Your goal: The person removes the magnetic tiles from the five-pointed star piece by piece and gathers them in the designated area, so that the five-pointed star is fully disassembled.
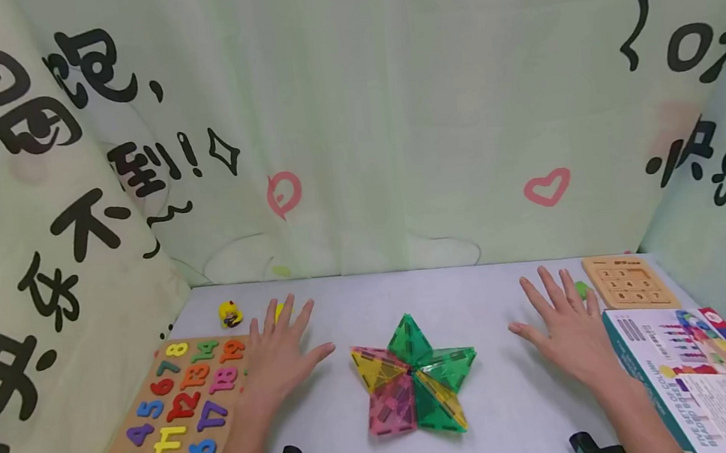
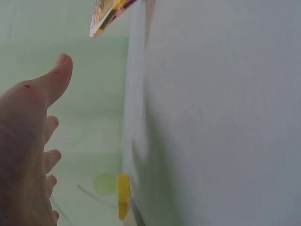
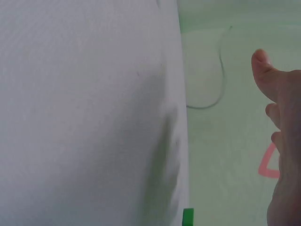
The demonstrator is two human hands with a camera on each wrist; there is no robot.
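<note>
Between the two hands on the white table lies a star-shaped figure of translucent tiles [image 1: 416, 382] in green, pink and yellow. The left hand [image 1: 280, 361] is spread flat in the air to its left, over the edge of a number board, holding nothing. To the right of the star, the right hand [image 1: 567, 334] is also spread with straight fingers and holds nothing. In the left wrist view a tip of the star [image 2: 106, 19] shows at the top, apart from the left hand [image 2: 33, 103]. The right wrist view shows the right hand [image 3: 282, 103] above the table.
A wooden board with coloured numbers [image 1: 181, 385] lies at the left. Behind it stands a small yellow duck figure [image 1: 230, 314]. At the right are a box with printed pictures [image 1: 714, 372] and a wooden number puzzle [image 1: 631, 283]. A green piece [image 1: 582, 289] is partly behind the right fingers.
</note>
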